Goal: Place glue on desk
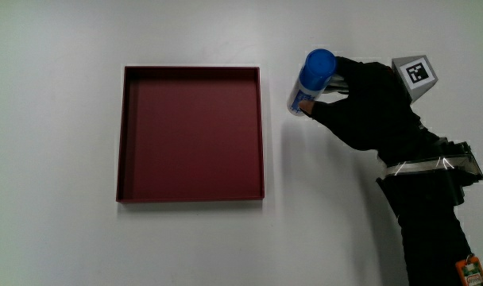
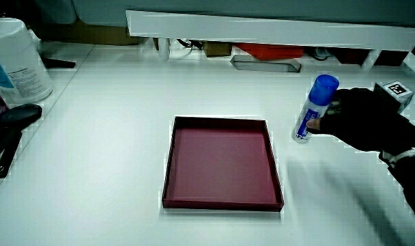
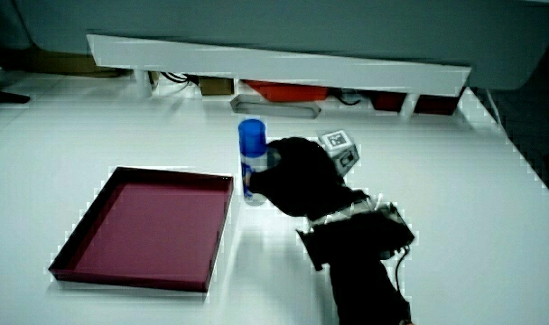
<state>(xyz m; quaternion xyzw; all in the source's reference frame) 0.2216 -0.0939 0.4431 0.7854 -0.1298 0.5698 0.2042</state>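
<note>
A white glue stick with a blue cap (image 1: 311, 79) (image 2: 312, 108) (image 3: 251, 161) stands upright on the white desk beside the dark red tray (image 1: 191, 73) (image 2: 221, 121) (image 3: 144, 173). The black-gloved hand (image 1: 361, 102) (image 2: 368, 119) (image 3: 297, 185) is beside the glue, fingers curled around its body. The stick's base seems to rest on the desk just outside the tray's corner. The patterned cube (image 1: 414, 74) sits on the back of the hand.
The tray holds nothing. In a side view, a white tub (image 2: 15, 58) and a black stapler (image 2: 8, 133) lie at the table's edge. A low white partition (image 2: 276, 31) (image 3: 274, 63) has cables and boxes under it.
</note>
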